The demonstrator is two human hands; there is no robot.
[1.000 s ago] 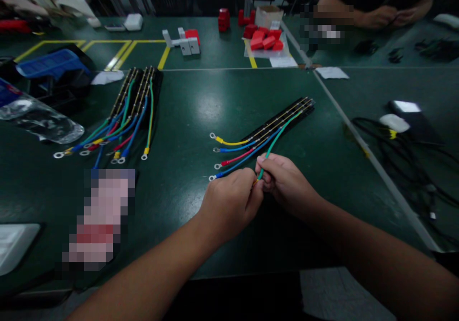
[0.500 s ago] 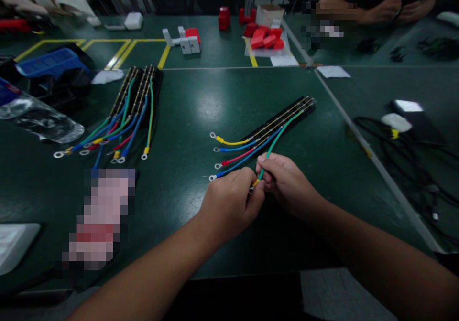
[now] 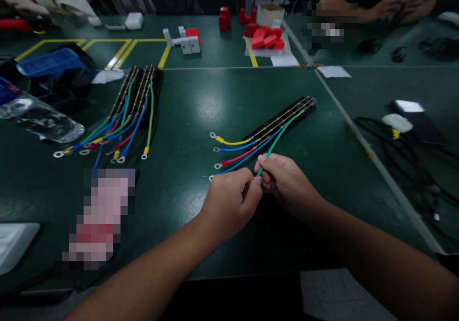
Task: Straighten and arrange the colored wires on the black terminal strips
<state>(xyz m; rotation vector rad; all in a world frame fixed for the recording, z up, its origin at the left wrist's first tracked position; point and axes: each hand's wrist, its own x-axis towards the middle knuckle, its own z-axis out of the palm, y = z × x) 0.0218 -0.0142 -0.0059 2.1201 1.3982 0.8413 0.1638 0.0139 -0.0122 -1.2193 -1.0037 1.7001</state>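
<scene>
Our left hand [image 3: 229,200] has shifted, hiding the yellow collar; it pinches the end of the green wire [image 3: 275,142], our right hand [image 3: 289,179] pinching nearer the black terminal strip [image 3: 276,119] on the table [image 3: 179,201].

Both hands [image 3: 229,200] hold a green wire [image 3: 276,139] leading from a black strip [image 3: 283,113].
</scene>
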